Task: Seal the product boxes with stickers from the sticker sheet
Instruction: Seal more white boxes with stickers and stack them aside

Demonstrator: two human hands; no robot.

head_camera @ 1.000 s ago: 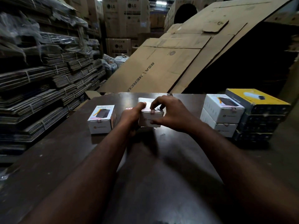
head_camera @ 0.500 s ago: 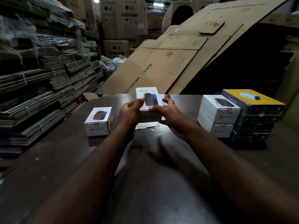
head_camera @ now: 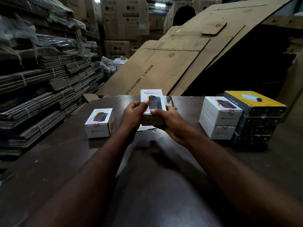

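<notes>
A white product box point(head_camera: 152, 99) printed "HALLEY 20K" is held above the dark table point(head_camera: 157, 177), its printed face turned up toward me. My left hand point(head_camera: 132, 115) grips its left side and my right hand point(head_camera: 168, 122) grips its right side and underside. Under the box a pale sticker sheet point(head_camera: 146, 128) lies flat on the table, mostly hidden. Another white box point(head_camera: 99, 122) with a small sticker on its front edge stands to the left.
Two stacked white boxes point(head_camera: 219, 118) stand at the right, beside a stack of dark boxes with a yellow-topped one point(head_camera: 255, 104). Large flattened cardboard sheets point(head_camera: 172, 63) lean behind the table. Bundled flat cartons point(head_camera: 41, 89) fill the left side.
The box lay low on the table with both hands pressing on it; both hands have lifted it and tipped its printed face up toward me.
</notes>
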